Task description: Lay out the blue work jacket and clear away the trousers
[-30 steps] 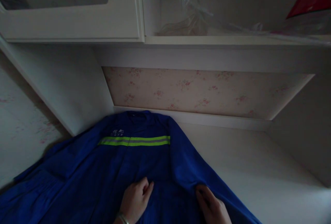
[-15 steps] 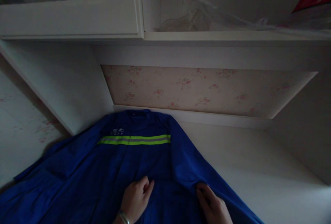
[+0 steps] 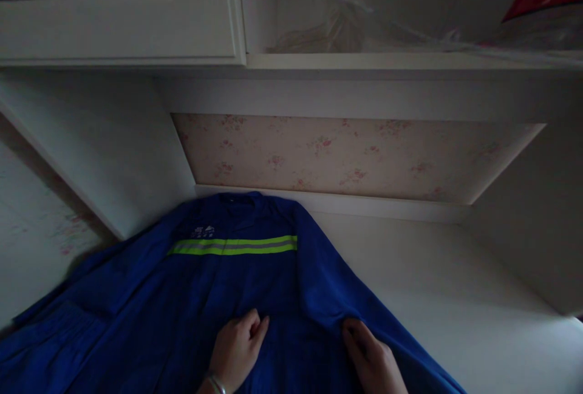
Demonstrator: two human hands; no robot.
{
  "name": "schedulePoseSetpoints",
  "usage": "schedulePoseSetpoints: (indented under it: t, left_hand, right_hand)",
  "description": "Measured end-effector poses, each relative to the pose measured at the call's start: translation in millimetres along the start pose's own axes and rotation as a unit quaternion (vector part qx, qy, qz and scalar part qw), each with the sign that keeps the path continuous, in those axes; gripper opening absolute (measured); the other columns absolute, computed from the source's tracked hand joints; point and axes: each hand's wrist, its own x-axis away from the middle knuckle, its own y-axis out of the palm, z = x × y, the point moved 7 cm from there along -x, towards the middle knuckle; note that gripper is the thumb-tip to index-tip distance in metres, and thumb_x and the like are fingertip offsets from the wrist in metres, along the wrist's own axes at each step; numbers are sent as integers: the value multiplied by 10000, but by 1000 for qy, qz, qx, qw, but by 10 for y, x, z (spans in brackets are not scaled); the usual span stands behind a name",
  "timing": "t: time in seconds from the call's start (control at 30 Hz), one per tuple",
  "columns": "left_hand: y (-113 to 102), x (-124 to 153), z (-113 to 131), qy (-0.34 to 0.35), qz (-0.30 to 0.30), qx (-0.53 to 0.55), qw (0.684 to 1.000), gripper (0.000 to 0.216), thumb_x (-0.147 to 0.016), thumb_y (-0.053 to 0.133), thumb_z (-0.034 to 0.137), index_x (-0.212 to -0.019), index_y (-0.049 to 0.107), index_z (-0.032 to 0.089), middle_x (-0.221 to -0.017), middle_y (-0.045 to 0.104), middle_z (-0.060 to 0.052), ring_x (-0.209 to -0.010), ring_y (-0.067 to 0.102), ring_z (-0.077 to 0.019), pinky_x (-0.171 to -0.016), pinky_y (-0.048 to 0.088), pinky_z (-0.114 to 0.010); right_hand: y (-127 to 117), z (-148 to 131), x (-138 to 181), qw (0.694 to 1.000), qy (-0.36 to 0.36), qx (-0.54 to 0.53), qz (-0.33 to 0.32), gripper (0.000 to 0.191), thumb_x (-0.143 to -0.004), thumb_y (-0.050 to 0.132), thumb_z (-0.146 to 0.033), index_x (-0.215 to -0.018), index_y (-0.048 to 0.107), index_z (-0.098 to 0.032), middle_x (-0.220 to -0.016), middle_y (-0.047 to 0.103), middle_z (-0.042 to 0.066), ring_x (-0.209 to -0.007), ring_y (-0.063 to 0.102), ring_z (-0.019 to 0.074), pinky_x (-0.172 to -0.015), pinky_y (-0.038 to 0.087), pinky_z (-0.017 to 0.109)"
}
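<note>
We hold a blue jacket [image 3: 218,297] spread on the white worktop [image 3: 437,297].

Our left hand [image 3: 237,351] lies on the jacket's middle, fingers curled loosely with a small pinch of cloth between them; our right hand [image 3: 371,360] grips the folded-in sleeve edge with fingers closed. The collar touches the back ledge [image 3: 364,204]. To the jacket's right the worktop lies bare; a shelf [image 3: 387,61] overhangs.
</note>
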Motion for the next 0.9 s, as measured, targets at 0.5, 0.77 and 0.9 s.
schedulePoseSetpoints:
  t: [0.5, 0.77, 0.9]
  left_hand:
    - [-19, 0, 16, 9, 10, 2, 1000, 395, -967, 351, 426, -649, 479, 230, -547, 578, 32, -510, 564, -115, -550, 330, -240]
    - [-16, 2, 11, 16, 17, -6, 1000, 402, -968, 349, 445, -655, 483, 231, -553, 586, 30, -527, 588, -122, -559, 323, -254]
    - [-18, -1, 18, 18, 14, -8, 1000, 393, -968, 346, 441, -660, 477, 235, -552, 586, 33, -522, 590, -122, -548, 319, -252]
  right_hand:
    - [-11, -35, 10, 999, -19, 37, -2, 339, -909, 462, -527, -897, 633, -236, -652, 662, -8, -565, 611, 155, -570, 477, 213]
    - [-9, -23, 13, 1000, -1, 26, 2, 353, -903, 468, -536, -904, 647, -232, -667, 668, -9, -598, 628, 160, -580, 471, 212]
    - [-10, -16, 19, 1000, 6, 12, -1, 345, -901, 475, -529, -912, 651, -232, -712, 700, 4, -643, 656, 173, -608, 482, 224]
